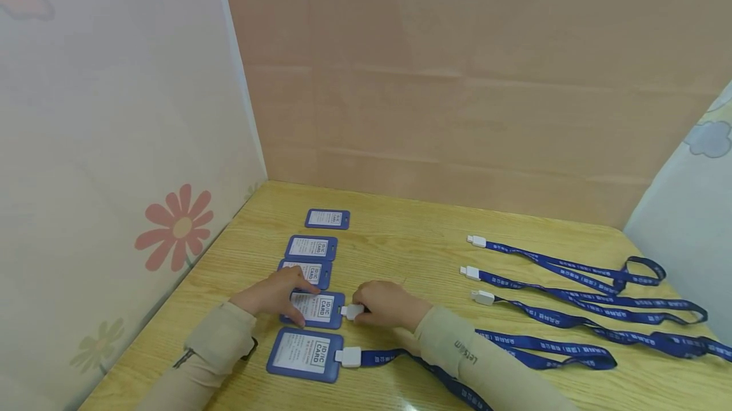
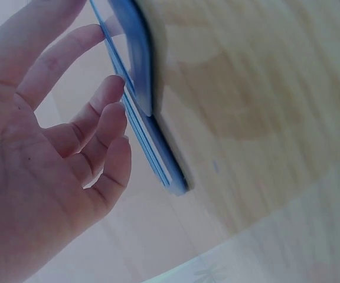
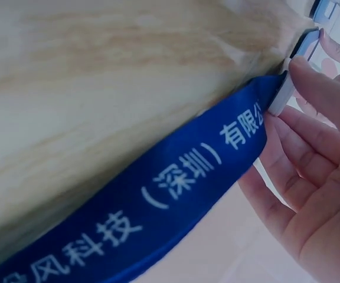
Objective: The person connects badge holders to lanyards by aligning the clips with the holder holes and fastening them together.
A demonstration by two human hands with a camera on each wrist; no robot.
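Note:
A blue ID card holder lies on the table, held across its long edges by the thumb and fingers of my left hand. In the left wrist view, fingertips meet the edges of blue card holders. My right hand pinches the white clip of a lanyard right at the holder's slotted end. From that clip a blue strap with white lettering runs away in the right wrist view. Nearer me, another card holder has a white clip at its end, with its strap passing under my right forearm.
Farther up the same column lie more card holders: one partly behind my left hand, another, and the farthest. At right, several blue lanyards are laid out with white clips pointing left. Walls bound the wooden table.

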